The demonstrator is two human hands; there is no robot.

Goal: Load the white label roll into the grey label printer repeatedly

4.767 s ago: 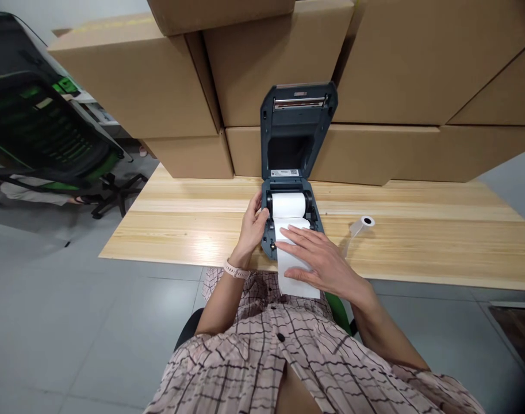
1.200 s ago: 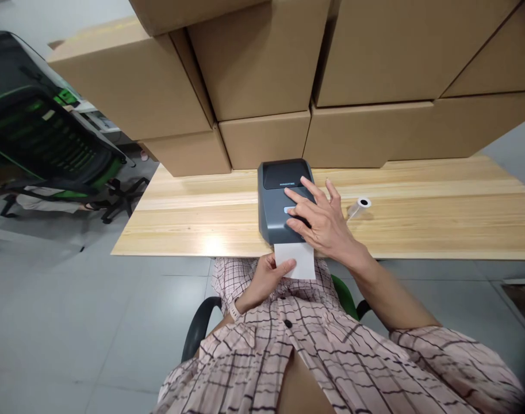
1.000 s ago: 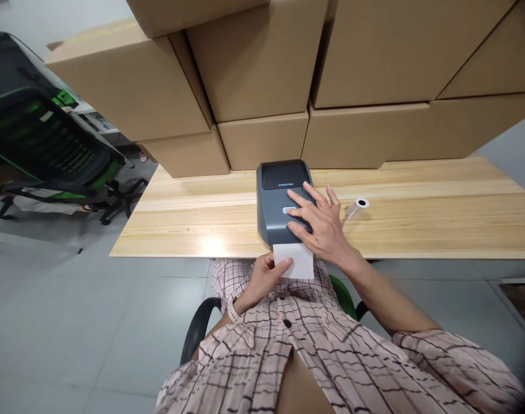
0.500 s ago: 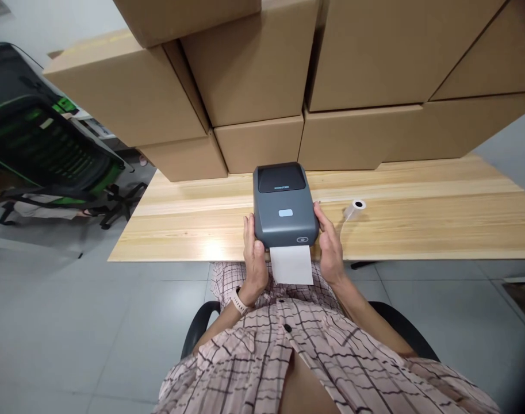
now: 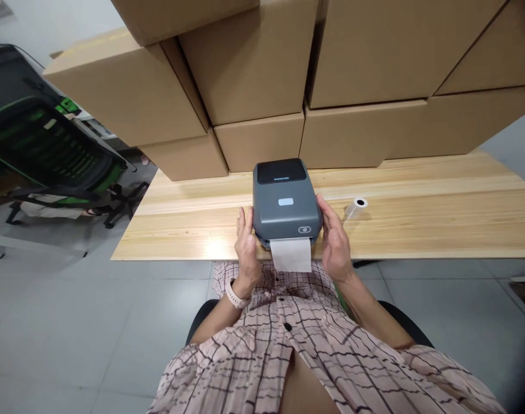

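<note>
A dark grey printer (image 5: 287,217) sits at the centre of the frame, on the near part of a pale wooden tabletop (image 5: 439,213). Its cover lies over the body, with a glossy black panel (image 5: 282,171) toward the back, a light blue rectangle (image 5: 285,202) in the middle and an oval mark (image 5: 304,229) at the front right corner. A little of the base shows beneath the cover's front edge. From there a white paper strip (image 5: 291,256) hangs out toward the lower middle of the frame, past the tabletop's near edge.

The person's two hands flank the printer. The left hand (image 5: 248,247), left of centre, is partly open, fingers extended along the printer's side. The right hand (image 5: 336,247), right of centre, is loosely cupped, its fingertips at the opposite side. Some fingers are hidden, so whether either one grips the printer cannot be told. A pale wristband (image 5: 236,295) circles the left wrist.

Right of centre, near the right hand, a small white roll (image 5: 357,208) rests on the tabletop, its dark core facing up.

Stacked cardboard boxes (image 5: 249,69) fill the top of the frame behind the printer. A black and green chair (image 5: 50,144) stands at the left edge, on a grey tiled floor (image 5: 72,322).
</note>
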